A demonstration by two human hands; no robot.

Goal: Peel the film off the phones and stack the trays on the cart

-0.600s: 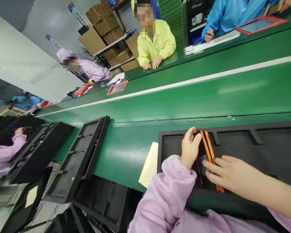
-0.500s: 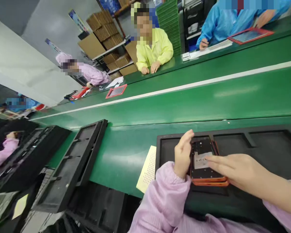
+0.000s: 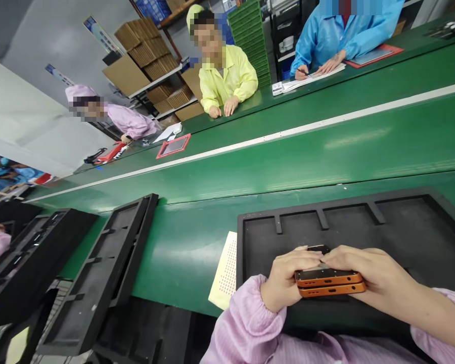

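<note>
I have laid the two orange phones point(image 3: 329, 283) flat, one upon the other; a moment ago they stood on edge in the tray point(image 3: 402, 227). Now my left hand point(image 3: 288, 280) and right hand point(image 3: 367, 275) clasp the stack from both sides, fingers curled over it, just above the tray's near edge. I judge they are now ready to move as one.

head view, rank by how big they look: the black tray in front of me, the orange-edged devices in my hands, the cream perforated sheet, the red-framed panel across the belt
1. black tray
2. orange-edged devices
3. cream perforated sheet, close to the devices in look, so unsure
4. red-framed panel, smallest, though it lies much farther off

Both left hand and right hand grip the devices.
</note>
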